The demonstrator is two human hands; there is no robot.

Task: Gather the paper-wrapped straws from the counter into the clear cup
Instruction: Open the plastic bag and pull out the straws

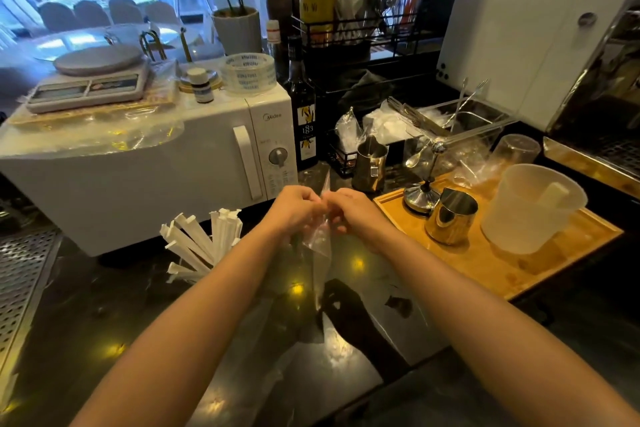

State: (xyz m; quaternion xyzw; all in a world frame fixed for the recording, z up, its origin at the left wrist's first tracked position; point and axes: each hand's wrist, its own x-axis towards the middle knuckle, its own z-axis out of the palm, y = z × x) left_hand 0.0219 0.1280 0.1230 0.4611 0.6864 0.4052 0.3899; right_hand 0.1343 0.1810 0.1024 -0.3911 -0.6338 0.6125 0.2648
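Paper-wrapped straws [197, 246] stand fanned in a bunch at the left of the counter [104, 315], just in front of the microwave [145, 163], while both hands work on a clear plastic bag [317, 246].

The left hand [294, 211] and the right hand [349, 211] are closed and pinch the top of the bag between them; it hangs down to the dark counter. The cup that holds the straws I cannot see well, because the left forearm hides its lower part. I judge that most straws are already gathered. The risk now is the left forearm: it passes very near the bunch, so a sideways move can tip it and scatter the straws. Also, the thin bag can slip from the fingers or tear if both hands pull apart too strongly.
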